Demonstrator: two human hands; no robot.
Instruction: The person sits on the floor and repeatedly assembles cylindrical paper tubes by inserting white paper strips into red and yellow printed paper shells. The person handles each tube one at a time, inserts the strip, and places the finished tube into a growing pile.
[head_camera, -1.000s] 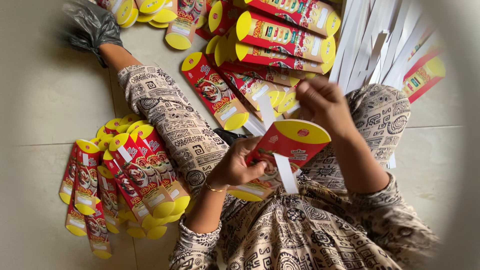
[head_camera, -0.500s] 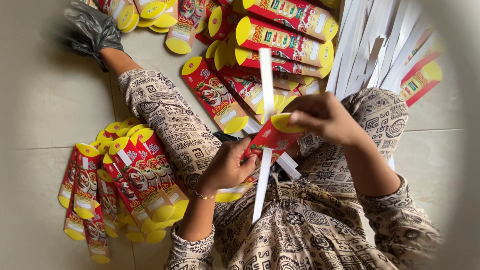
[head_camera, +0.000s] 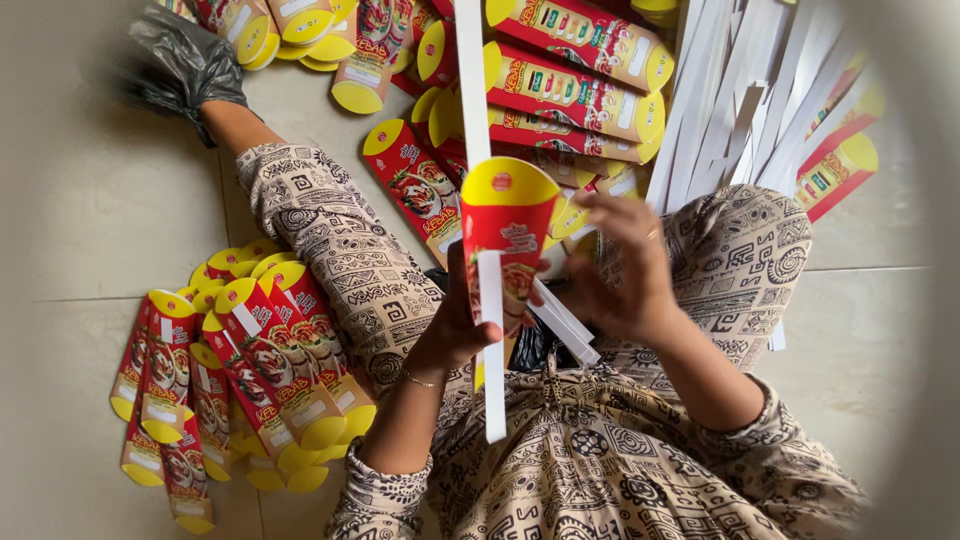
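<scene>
Red-and-yellow carton sleeve (head_camera: 508, 235) held upright at centre frame, white paper strip (head_camera: 490, 330) lying along its front.

Pinched at the lower left edge by the left hand (head_camera: 462, 325) — thumb closed over the strip, fingers behind. Right hand (head_camera: 622, 265) just right of the sleeve, fingers loosely curled; grip on anything cannot be told. Judged light, thin card: easily creased, best held by the edges. Finished sleeves (head_camera: 235, 370) piled near left on the floor (head_camera: 90, 200); loose strips (head_camera: 740, 120) far right.
</scene>
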